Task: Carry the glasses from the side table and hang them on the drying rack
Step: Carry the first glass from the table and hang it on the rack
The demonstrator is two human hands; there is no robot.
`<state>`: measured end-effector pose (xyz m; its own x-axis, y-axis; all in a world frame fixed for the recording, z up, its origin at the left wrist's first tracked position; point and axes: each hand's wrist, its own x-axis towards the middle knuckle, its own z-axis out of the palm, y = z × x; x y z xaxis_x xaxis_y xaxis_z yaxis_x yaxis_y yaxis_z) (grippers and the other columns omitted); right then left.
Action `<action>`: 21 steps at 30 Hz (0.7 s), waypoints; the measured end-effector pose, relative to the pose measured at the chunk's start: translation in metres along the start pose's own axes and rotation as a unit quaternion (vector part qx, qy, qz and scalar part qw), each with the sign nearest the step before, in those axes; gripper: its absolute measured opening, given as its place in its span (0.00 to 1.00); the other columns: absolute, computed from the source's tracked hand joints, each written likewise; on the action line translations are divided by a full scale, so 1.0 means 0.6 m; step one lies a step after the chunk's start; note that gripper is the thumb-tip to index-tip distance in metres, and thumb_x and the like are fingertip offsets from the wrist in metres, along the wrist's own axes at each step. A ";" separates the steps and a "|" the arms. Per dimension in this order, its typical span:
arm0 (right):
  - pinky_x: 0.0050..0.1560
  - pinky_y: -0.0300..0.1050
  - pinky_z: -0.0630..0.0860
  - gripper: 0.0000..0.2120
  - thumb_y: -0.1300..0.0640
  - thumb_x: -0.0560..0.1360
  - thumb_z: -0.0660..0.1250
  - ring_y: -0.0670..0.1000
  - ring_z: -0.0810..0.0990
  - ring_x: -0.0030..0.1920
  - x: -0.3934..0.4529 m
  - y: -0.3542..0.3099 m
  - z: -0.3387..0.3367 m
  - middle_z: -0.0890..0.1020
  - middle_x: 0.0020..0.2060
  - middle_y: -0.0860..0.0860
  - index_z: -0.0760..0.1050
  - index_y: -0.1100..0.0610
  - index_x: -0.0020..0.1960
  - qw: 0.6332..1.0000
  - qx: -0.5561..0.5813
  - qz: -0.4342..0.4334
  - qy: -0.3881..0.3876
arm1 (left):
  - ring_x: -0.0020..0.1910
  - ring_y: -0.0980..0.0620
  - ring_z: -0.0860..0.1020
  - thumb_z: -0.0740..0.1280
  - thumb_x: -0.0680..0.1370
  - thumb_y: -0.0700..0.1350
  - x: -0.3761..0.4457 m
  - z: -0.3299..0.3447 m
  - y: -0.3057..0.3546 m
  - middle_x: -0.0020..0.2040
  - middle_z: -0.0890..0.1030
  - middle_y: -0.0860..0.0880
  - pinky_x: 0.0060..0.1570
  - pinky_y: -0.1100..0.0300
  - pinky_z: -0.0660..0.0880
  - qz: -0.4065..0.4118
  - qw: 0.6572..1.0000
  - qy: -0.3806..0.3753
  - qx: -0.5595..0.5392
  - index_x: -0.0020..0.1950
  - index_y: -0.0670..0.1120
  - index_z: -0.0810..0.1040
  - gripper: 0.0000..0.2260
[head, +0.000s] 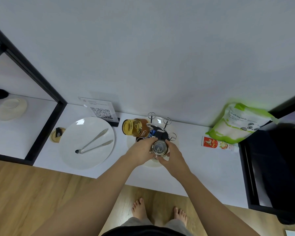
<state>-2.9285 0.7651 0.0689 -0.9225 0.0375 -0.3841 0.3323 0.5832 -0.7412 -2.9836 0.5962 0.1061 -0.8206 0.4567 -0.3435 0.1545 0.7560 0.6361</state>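
A chrome wire drying rack (160, 123) with looped pegs stands on a round white base (174, 133) on the white counter. An amber glass (134, 127) hangs tilted on its left side. A clear glass (159, 148) is held at the rack's near side, bottom toward the camera. My left hand (141, 149) grips the clear glass from the left and my right hand (173, 155) from the right. The peg under that glass is hidden.
A large white plate (71, 150) with metal tongs (95, 142) lies left of the rack. A QR-code stand (100, 111) sits behind the plate. A green pouch (242, 123) and a red carton (215, 143) lie to the right. Black frames border both sides.
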 end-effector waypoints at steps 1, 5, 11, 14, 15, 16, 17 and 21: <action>0.69 0.52 0.73 0.38 0.49 0.75 0.74 0.52 0.72 0.68 -0.002 0.002 0.000 0.69 0.72 0.50 0.58 0.51 0.79 1.000 0.002 0.003 0.002 | 0.62 0.47 0.78 0.73 0.77 0.43 0.000 0.001 0.002 0.66 0.80 0.47 0.62 0.51 0.76 0.000 1.000 -0.002 0.000 0.74 0.49 0.71 0.27; 0.68 0.51 0.74 0.38 0.49 0.75 0.74 0.51 0.72 0.67 -0.007 0.009 -0.001 0.70 0.72 0.49 0.58 0.50 0.78 1.000 0.012 0.005 0.007 | 0.64 0.46 0.77 0.72 0.78 0.44 0.000 0.004 0.007 0.68 0.78 0.46 0.64 0.50 0.75 -0.001 1.000 -0.010 0.003 0.76 0.48 0.69 0.28; 0.66 0.49 0.74 0.36 0.49 0.75 0.74 0.49 0.73 0.64 -0.013 0.012 -0.004 0.71 0.70 0.48 0.60 0.50 0.77 0.999 0.026 -0.002 0.019 | 0.65 0.46 0.77 0.72 0.78 0.44 -0.003 0.004 0.012 0.69 0.77 0.46 0.66 0.48 0.75 -0.009 1.000 -0.024 0.007 0.78 0.49 0.67 0.29; 0.66 0.50 0.75 0.36 0.49 0.75 0.74 0.49 0.73 0.63 -0.016 0.012 -0.008 0.71 0.70 0.48 0.61 0.49 0.77 0.999 0.033 -0.007 0.025 | 0.66 0.46 0.77 0.72 0.77 0.44 -0.005 0.001 0.013 0.70 0.77 0.46 0.66 0.48 0.74 -0.010 0.999 -0.031 0.004 0.78 0.49 0.66 0.31; 0.66 0.51 0.74 0.36 0.49 0.74 0.74 0.49 0.73 0.64 -0.017 0.012 -0.010 0.70 0.70 0.48 0.61 0.49 0.77 0.999 0.033 -0.008 0.026 | 0.66 0.46 0.77 0.72 0.77 0.44 -0.007 -0.001 0.014 0.70 0.77 0.46 0.66 0.48 0.74 -0.010 1.000 -0.029 0.004 0.78 0.49 0.66 0.31; 0.67 0.52 0.74 0.36 0.48 0.74 0.74 0.50 0.73 0.65 -0.019 0.011 -0.013 0.70 0.71 0.48 0.60 0.50 0.77 0.999 0.029 -0.007 0.027 | 0.65 0.46 0.77 0.73 0.77 0.44 -0.009 -0.002 0.016 0.70 0.77 0.46 0.66 0.48 0.75 -0.008 1.000 -0.025 0.004 0.78 0.49 0.66 0.31; 0.68 0.54 0.73 0.37 0.48 0.75 0.74 0.51 0.73 0.66 -0.021 0.012 -0.016 0.69 0.71 0.49 0.60 0.50 0.77 0.999 0.023 -0.005 0.027 | 0.64 0.47 0.77 0.73 0.77 0.44 -0.010 -0.004 0.019 0.69 0.77 0.47 0.65 0.49 0.75 -0.005 1.000 -0.018 0.006 0.78 0.49 0.67 0.30; 0.68 0.55 0.73 0.36 0.48 0.76 0.73 0.52 0.72 0.67 -0.033 0.012 -0.029 0.68 0.72 0.49 0.60 0.51 0.78 0.999 -0.006 -0.008 0.038 | 0.57 0.48 0.80 0.71 0.79 0.48 -0.011 -0.019 0.034 0.66 0.79 0.48 0.58 0.52 0.78 -0.001 0.999 -0.004 0.032 0.74 0.50 0.71 0.24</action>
<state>-2.9116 0.7823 0.0807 -0.9398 0.0894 -0.3299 0.3163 0.5932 -0.7403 -2.9813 0.6033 0.1295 -0.8170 0.4583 -0.3500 0.1876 0.7852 0.5901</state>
